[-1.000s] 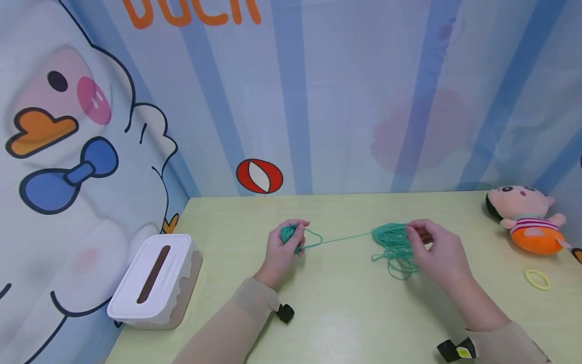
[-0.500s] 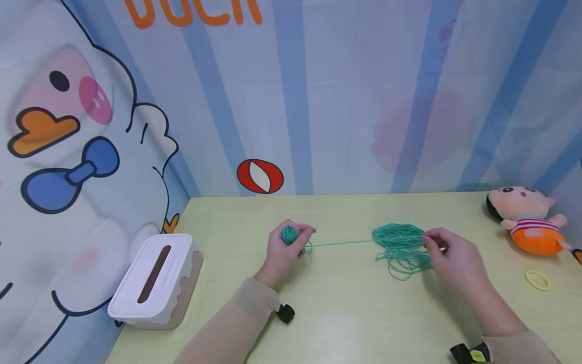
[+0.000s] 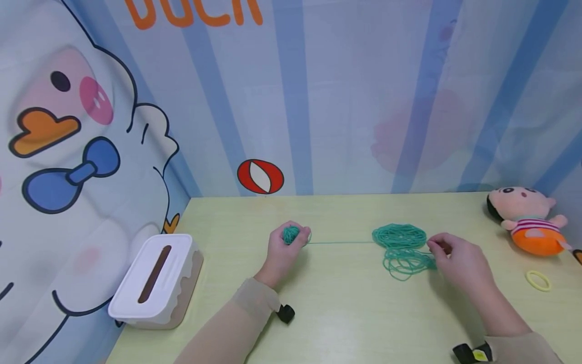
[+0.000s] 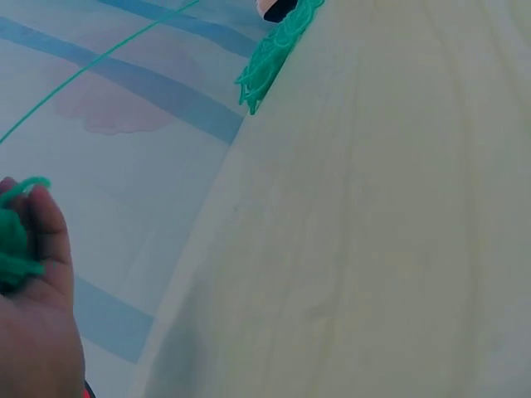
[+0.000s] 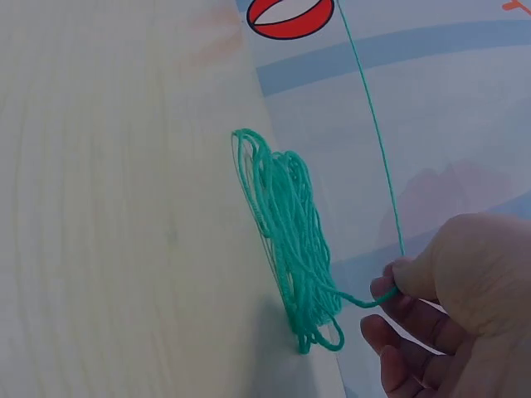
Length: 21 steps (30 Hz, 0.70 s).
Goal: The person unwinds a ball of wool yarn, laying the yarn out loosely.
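A small ball of green yarn [image 3: 290, 234] sits in my left hand [image 3: 282, 255], its fingers curled around it. From the ball a single strand [image 3: 341, 242] runs taut to the right. My right hand [image 3: 461, 263] pinches that strand between thumb and fingertips, as the right wrist view shows. Just left of the right hand, a loose pile of looped green yarn [image 3: 400, 247] lies on the table. From the pinch, a length of yarn [image 5: 361, 303] sags back down to the pile. In the left wrist view the yarn ball [image 4: 12, 249] is partly cut off by the frame edge.
A white box with a slotted lid [image 3: 154, 278] stands on the left of the table [image 3: 336, 313]. At the right back lies a plush doll [image 3: 529, 222], with a pale yellow ring [image 3: 538, 280] in front of it. A printed curtain [image 3: 345, 101] rises behind the table.
My right hand has moved right and slightly toward me, away from the pile. The left hand has shifted its fingers around the ball, and the strand hangs nearly level.
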Each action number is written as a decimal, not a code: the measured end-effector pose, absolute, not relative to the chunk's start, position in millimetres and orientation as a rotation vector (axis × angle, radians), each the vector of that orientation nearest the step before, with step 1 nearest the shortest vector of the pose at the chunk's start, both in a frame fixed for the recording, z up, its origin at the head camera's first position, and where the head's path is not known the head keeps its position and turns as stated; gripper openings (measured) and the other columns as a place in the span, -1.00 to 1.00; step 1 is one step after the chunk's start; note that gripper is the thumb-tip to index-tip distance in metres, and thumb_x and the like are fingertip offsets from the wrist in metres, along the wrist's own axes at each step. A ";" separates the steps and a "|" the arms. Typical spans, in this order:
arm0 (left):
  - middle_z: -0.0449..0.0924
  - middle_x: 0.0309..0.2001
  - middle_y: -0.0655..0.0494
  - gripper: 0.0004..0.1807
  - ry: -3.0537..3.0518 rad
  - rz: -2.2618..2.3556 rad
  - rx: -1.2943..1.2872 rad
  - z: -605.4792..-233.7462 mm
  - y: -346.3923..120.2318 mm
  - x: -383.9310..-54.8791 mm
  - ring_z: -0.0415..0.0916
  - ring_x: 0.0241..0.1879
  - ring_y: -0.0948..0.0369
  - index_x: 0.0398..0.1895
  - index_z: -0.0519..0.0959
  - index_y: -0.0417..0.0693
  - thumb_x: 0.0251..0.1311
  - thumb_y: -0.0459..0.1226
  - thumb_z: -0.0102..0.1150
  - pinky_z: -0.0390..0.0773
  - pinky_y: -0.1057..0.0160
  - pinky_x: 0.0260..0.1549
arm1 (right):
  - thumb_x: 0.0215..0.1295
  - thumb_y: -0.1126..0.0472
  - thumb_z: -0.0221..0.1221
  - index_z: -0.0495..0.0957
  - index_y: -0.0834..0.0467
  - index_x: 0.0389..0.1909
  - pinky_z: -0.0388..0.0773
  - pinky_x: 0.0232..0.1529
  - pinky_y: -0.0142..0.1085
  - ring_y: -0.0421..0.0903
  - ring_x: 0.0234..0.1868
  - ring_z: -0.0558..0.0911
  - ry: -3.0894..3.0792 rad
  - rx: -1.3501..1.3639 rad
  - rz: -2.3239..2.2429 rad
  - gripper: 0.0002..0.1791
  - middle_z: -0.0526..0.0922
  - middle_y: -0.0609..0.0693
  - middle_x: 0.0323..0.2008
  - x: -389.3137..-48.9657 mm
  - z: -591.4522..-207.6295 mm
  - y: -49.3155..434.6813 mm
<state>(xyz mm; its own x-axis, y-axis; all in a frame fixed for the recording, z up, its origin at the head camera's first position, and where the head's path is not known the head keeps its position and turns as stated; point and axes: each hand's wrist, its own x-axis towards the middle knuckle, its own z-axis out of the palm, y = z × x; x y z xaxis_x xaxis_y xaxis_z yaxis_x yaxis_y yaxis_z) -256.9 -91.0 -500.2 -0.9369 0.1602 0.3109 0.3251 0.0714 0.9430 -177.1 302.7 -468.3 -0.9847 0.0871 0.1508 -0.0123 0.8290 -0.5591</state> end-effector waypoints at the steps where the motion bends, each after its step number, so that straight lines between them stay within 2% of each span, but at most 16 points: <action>1: 0.58 -0.28 0.11 -0.78 -2.205 -2.001 -0.506 -500.4 -91.1 -257.0 0.51 -0.20 0.18 -0.24 0.62 -0.21 0.56 -0.23 0.31 0.57 0.34 -0.11 | 0.68 0.09 0.17 0.70 0.28 0.14 0.51 -0.30 -0.29 0.05 -0.22 0.65 -2.853 -0.062 0.857 -0.66 0.81 0.21 -0.12 -177.5 -469.3 303.3; 4: 0.65 -0.05 -0.03 -0.69 -2.215 -2.019 -0.518 -500.1 -91.7 -256.7 0.55 -0.01 0.15 -0.26 0.61 -0.30 0.59 -0.19 0.29 0.58 0.38 0.05 | 0.67 0.10 0.18 0.73 0.28 0.11 0.49 -0.29 -0.26 0.06 -0.22 0.66 -2.881 -0.079 0.833 -0.67 0.81 0.21 -0.13 -178.8 -471.8 304.8; 7: 0.69 0.13 -0.20 -0.70 -2.214 -2.067 -0.515 -500.4 -92.4 -256.5 0.62 0.04 0.09 -0.19 0.62 -0.32 0.59 -0.20 0.29 0.66 0.38 0.09 | 0.65 0.11 0.20 0.75 0.28 0.09 0.48 -0.29 -0.24 0.07 -0.21 0.68 -2.910 -0.092 0.820 -0.67 0.82 0.21 -0.14 -180.2 -474.2 306.2; 10: 0.70 0.00 -0.33 -0.77 -2.213 -2.086 -0.513 -501.0 -92.9 -256.5 0.67 -0.14 0.12 -0.13 0.60 -0.27 0.61 -0.23 0.26 0.71 0.37 -0.05 | 0.63 0.12 0.22 0.76 0.28 0.09 0.50 -0.29 -0.20 0.09 -0.20 0.69 -2.941 -0.103 0.821 -0.68 0.82 0.23 -0.14 -181.4 -475.8 307.0; 12: 0.66 -0.14 -0.30 -0.82 -2.214 -2.084 -0.518 -501.7 -93.0 -256.7 0.65 -0.25 0.18 -0.11 0.59 -0.23 0.62 -0.25 0.23 0.72 0.36 -0.14 | 0.62 0.13 0.22 0.77 0.28 0.08 0.54 -0.27 -0.13 0.12 -0.18 0.71 -2.956 -0.115 0.821 -0.68 0.83 0.25 -0.11 -182.6 -477.5 306.7; 14: 0.63 -0.23 -0.16 -0.82 -2.218 -2.085 -0.526 -501.7 -93.1 -256.8 0.62 -0.29 0.23 -0.11 0.57 -0.19 0.64 -0.23 0.21 0.72 0.36 -0.19 | 0.60 0.13 0.23 0.77 0.27 0.06 0.58 -0.22 -0.04 0.15 -0.16 0.72 -2.968 -0.123 0.827 -0.70 0.83 0.26 -0.11 -183.7 -479.5 305.5; 17: 0.59 -0.30 0.06 -0.77 -2.211 -2.123 -0.554 -500.9 -92.7 -255.9 0.58 -0.33 0.24 -0.11 0.53 -0.16 0.67 -0.17 0.18 0.71 0.34 -0.23 | 0.57 0.14 0.26 0.78 0.26 0.01 0.62 -0.14 0.08 0.17 -0.13 0.75 -2.978 -0.112 0.827 -0.72 0.83 0.24 -0.13 -184.9 -483.2 302.5; 21: 0.56 -0.32 0.16 -0.70 -2.206 -2.167 -0.592 -499.1 -91.4 -254.7 0.54 -0.35 0.22 -0.08 0.49 -0.13 0.66 -0.06 0.17 0.70 0.32 -0.23 | 0.52 0.13 0.32 0.78 0.24 -0.07 0.63 -0.13 0.11 0.15 -0.16 0.75 -2.980 -0.081 0.811 -0.76 0.83 0.16 -0.20 -185.7 -486.4 297.8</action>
<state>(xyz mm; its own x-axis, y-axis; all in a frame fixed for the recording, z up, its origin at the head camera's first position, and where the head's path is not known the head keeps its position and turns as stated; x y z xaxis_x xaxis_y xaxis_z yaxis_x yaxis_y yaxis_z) -254.7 -91.4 -499.1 -0.9293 0.2683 0.2539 0.2585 -0.0183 0.9658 -185.7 297.8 -486.4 -0.9973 0.0644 0.0366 0.0370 0.8610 -0.5072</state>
